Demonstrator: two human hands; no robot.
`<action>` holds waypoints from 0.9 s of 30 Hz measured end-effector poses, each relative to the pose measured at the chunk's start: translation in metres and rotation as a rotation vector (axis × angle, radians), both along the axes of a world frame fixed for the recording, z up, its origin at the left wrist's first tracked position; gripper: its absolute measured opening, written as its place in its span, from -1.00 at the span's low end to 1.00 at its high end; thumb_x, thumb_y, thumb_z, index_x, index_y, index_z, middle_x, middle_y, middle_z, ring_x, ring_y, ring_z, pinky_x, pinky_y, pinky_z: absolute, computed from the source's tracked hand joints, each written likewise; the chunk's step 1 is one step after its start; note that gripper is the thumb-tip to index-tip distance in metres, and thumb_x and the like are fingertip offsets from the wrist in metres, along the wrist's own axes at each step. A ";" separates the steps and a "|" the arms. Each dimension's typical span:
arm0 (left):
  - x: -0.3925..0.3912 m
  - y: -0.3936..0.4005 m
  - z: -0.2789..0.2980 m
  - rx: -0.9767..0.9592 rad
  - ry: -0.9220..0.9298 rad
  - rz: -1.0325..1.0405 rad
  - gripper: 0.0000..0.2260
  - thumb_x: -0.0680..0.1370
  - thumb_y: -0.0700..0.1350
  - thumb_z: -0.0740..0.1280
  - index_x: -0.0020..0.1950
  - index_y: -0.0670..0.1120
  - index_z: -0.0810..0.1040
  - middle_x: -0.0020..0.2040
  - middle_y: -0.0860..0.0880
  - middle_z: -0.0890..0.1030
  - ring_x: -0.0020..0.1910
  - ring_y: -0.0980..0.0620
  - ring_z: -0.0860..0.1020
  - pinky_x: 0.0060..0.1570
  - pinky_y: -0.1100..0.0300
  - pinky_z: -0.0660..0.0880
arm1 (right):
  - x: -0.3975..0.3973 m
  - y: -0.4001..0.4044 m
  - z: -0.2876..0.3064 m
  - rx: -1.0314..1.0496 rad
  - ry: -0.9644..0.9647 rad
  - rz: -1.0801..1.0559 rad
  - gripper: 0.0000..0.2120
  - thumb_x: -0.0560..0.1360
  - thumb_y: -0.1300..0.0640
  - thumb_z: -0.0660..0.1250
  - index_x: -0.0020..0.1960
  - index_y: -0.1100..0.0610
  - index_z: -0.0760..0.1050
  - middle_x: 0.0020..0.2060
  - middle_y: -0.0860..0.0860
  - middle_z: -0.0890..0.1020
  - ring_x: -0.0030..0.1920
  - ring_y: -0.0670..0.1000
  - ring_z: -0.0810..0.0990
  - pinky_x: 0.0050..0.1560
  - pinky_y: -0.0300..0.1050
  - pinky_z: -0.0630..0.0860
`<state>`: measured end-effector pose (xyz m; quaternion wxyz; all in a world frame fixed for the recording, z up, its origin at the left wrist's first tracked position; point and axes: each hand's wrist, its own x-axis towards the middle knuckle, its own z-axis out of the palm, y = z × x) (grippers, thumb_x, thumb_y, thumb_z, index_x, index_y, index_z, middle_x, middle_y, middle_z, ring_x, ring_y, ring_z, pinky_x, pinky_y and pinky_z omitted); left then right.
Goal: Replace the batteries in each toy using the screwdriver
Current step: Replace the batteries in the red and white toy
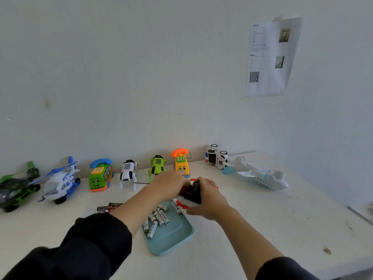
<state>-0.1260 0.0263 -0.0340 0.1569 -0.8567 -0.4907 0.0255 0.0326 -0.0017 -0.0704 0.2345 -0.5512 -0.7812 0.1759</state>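
Note:
A red, white and black toy (189, 198) lies upside down just beyond the teal tray (173, 239). My left hand (169, 184) rests over its far left side with curled fingers holding it. My right hand (210, 199) grips the toy's right side; a small black part (196, 183) sticks up between the two hands. Several white batteries (159, 218) lie in the tray. A few dark batteries (109, 207) lie on the table left of my left forearm. A thin screwdriver (141, 183) lies on the table behind my left hand.
Toys line the wall: green car (16, 186), blue-white helicopter (58, 184), green phone bus (100, 175), white robot dog (128, 172), green robot dog (157, 164), yellow phone car (181, 162), police car (217, 157) on its side, white plane (260, 174). A paper sheet (270, 57) hangs on the wall.

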 end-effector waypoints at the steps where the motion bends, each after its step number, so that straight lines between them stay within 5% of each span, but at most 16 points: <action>1: 0.001 0.000 0.000 0.007 0.027 0.006 -0.85 0.57 -0.17 0.21 0.04 0.00 0.53 -0.16 -0.01 0.33 -0.20 -0.07 0.47 -0.36 0.11 0.33 | -0.001 0.000 0.000 -0.002 -0.005 -0.001 -0.41 0.23 -0.07 0.53 0.10 0.00 0.26 0.16 -0.07 0.40 0.23 -0.04 0.25 -0.01 -0.10 0.44; 8: 0.007 -0.006 0.000 0.059 0.165 0.030 -0.90 0.55 -0.27 0.19 0.03 -0.17 0.46 0.03 -0.11 0.43 -0.12 -0.16 0.53 -0.35 0.10 0.26 | -0.002 -0.001 0.003 -0.014 -0.009 -0.014 -0.40 0.23 -0.07 0.53 0.10 0.00 0.27 0.16 -0.08 0.41 0.25 -0.03 0.25 0.00 -0.08 0.45; 18: -0.002 -0.005 -0.008 -0.040 -0.149 0.078 -0.98 0.56 -0.21 0.24 -0.04 -0.11 0.45 -0.03 -0.08 0.55 -0.10 -0.08 0.53 -0.24 0.11 0.39 | -0.003 -0.003 0.004 -0.016 -0.024 -0.010 -0.37 0.24 -0.05 0.53 0.17 0.02 0.26 0.20 -0.06 0.39 0.28 -0.02 0.23 0.06 -0.09 0.44; 27: -0.003 -0.007 -0.009 0.029 -0.062 0.051 -0.83 0.54 -0.23 0.23 0.08 -0.09 0.54 0.01 -0.05 0.50 -0.10 -0.08 0.54 -0.27 0.08 0.43 | -0.004 -0.001 0.004 -0.024 -0.026 -0.008 -0.37 0.24 -0.05 0.53 0.17 0.01 0.26 0.20 -0.07 0.39 0.28 -0.02 0.23 0.09 -0.07 0.43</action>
